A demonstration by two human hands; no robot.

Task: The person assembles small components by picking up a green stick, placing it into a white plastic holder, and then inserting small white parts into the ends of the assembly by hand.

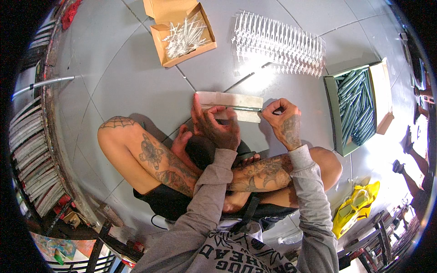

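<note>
A long cream card strip (pixel 230 98) lies on the floor before my crossed legs, creased along its length. Along its middle runs a thin dark green stick (pixel 246 109). My left hand (pixel 217 125) rests over the strip's left part, fingers apart, one fingertip at its left end. The fingers partly cover the stick's left end. At the strip's right end my right hand (pixel 284 120) is closed in a pinch on the stick's tip.
Ahead, an opened cardboard box (pixel 195 58) holds thin white plastic pieces. Rows of white pointed pieces (pixel 277 43) lie right of it. A green box (pixel 337 116) full of dark green tapered sticks (pixel 357 100) stands at right, near a yellow plastic bag (pixel 357 204). Slatted furniture (pixel 29 150) lines the left.
</note>
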